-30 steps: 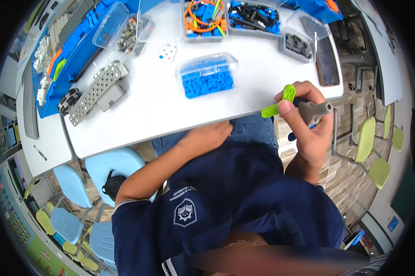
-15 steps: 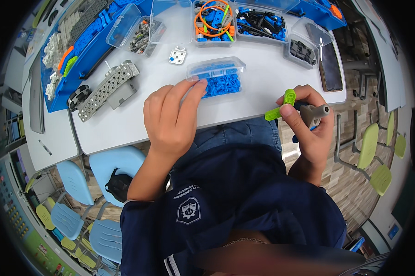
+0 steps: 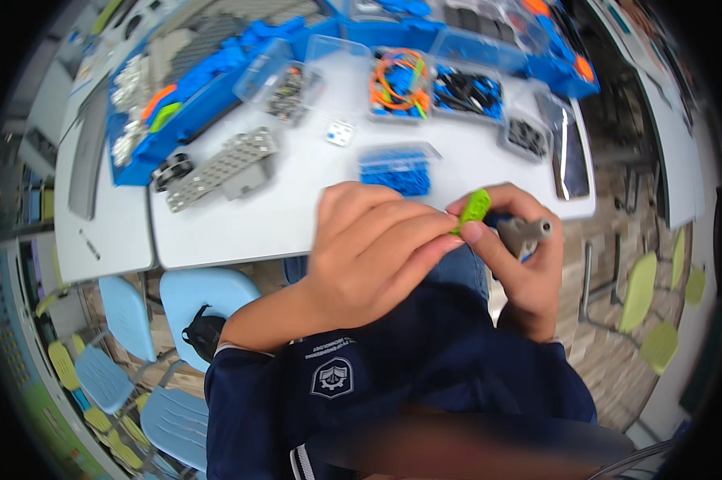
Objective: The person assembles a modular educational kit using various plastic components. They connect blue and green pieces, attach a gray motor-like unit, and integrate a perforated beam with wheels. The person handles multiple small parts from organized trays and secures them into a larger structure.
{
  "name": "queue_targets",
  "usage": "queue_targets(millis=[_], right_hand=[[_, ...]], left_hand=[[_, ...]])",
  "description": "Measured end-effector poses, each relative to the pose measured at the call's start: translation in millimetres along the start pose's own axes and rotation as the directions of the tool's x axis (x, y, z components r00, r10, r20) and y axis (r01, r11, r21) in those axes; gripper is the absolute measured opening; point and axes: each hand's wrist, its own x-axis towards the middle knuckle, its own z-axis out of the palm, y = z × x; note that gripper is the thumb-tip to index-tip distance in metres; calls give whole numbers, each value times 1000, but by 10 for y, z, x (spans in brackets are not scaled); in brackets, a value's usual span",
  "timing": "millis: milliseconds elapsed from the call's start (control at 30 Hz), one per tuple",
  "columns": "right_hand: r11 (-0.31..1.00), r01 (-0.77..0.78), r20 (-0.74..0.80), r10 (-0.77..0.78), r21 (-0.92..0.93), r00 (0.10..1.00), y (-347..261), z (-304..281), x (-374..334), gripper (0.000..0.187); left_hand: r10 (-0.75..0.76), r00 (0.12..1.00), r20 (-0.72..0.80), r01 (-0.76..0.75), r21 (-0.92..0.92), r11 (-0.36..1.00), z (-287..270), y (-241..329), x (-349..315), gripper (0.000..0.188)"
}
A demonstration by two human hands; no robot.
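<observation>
My right hand [image 3: 525,256] grips a lime-green angled building-set beam [image 3: 474,210] between thumb and fingers. In the same palm sits a grey piece with a round hollow tip [image 3: 529,234] and dark blue parts, its kind unclear. My left hand [image 3: 369,248] is closed, its fingertips pressed together against the beam's lower end; whatever they pinch is hidden. Just beyond my left hand, a clear plastic box [image 3: 397,172] of small blue connector pins stands on the white table [image 3: 297,172].
A grey perforated assembly with a black wheel [image 3: 221,172] lies to the left. Farther back are a small white plate [image 3: 340,133], clear boxes of mixed parts [image 3: 399,86], black parts [image 3: 469,92] and dark grey parts [image 3: 526,138], blue trays [image 3: 137,164] and a phone [image 3: 569,160].
My left hand has left the box of blue pins and moved right to the green beam. My right hand has turned the beam more upright. The view has shifted.
</observation>
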Motion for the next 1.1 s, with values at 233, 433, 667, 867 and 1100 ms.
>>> queue_targets(millis=[233,433,667,867,1100], right_hand=[[995,96,-65,-95,11,993,-87,21,81,36],[999,-40,-45,40,-4,998,56,-67,24,30],[999,-45,-68,43,-26,997,121,-132,-10,26],[998,-47,-41,45,-52,998,111,-158,5,27],[996,-60,-70,55,-67,996,122,-155,-13,28]], left_hand=[[13,944,-330,156,480,864,-942,-645,156,23],[11,934,-358,242,651,719,-1721,-1542,122,12],[-89,975,-202,212,748,629,-1689,-1720,-143,16],[-132,991,16,51,868,494,-1663,-1548,-164,44],[-105,995,-4,54,877,477,-1619,-1335,-72,49]])
